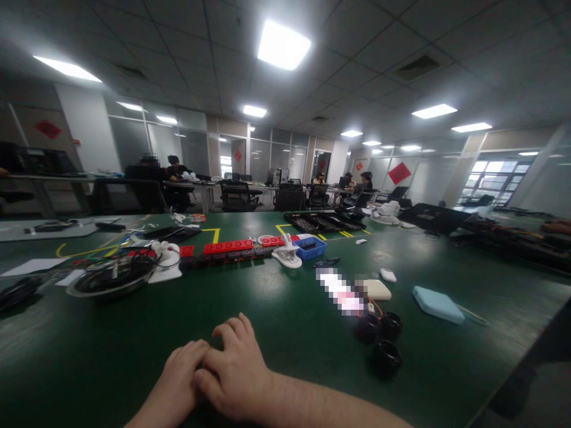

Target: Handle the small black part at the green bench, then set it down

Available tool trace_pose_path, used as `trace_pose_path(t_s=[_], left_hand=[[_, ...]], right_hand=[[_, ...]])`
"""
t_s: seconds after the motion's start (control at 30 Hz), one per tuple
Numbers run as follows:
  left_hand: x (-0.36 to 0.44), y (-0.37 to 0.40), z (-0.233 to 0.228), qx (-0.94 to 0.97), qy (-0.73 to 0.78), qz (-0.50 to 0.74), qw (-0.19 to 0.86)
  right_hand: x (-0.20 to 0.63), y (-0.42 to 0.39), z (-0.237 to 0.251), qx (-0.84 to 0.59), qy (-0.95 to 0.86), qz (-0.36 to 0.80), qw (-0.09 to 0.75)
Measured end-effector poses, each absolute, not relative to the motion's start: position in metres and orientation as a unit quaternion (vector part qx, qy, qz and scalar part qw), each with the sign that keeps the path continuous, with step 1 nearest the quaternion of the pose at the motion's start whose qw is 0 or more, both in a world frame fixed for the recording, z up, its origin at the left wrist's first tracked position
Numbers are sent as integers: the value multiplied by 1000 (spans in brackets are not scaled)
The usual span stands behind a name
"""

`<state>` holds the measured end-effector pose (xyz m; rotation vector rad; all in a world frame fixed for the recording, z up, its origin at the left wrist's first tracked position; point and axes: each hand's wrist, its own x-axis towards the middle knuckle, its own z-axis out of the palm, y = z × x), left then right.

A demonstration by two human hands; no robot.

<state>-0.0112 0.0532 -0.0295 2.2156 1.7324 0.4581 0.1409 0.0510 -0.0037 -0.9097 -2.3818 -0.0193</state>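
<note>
Near the front edge of the green table [285, 333], my left hand [181, 371] and my right hand [238, 362] rest against each other. My right hand lies partly over the left, its thumb across it and its fingers loosely bent and apart, with no object in them. The left fingers are bent, and their tips are partly hidden. Three black round cup-like parts [386, 356] with thin wires stand to the right of my hands. A blurred-out phone-like screen [339, 291] and a cream square case [377, 289] lie behind them.
A metal bowl of black cables [113, 276] sits left, beside a white clip stand [166, 261]. Red and black blocks [227, 246], another white clip [286, 255] and a blue bin [311, 246] line the middle. A light-blue case [438, 304] lies right. Several people sit farther back.
</note>
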Motion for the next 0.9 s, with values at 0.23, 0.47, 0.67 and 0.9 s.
trace_pose_path(t_s=[0.23, 0.47, 0.67, 0.9], left_hand=[[-13, 56, -32, 769, 598, 163, 157], [-15, 57, -34, 765, 592, 175, 183], [-15, 57, -33, 761, 603, 166, 172], [-15, 56, -35, 751, 622, 164, 149]], right_hand=[[145, 50, -3, -303, -915, -32, 266], [147, 52, -5, -288, -919, -41, 265], [148, 53, -4, -287, -918, -38, 271], [148, 54, -9, -289, -918, -35, 269]])
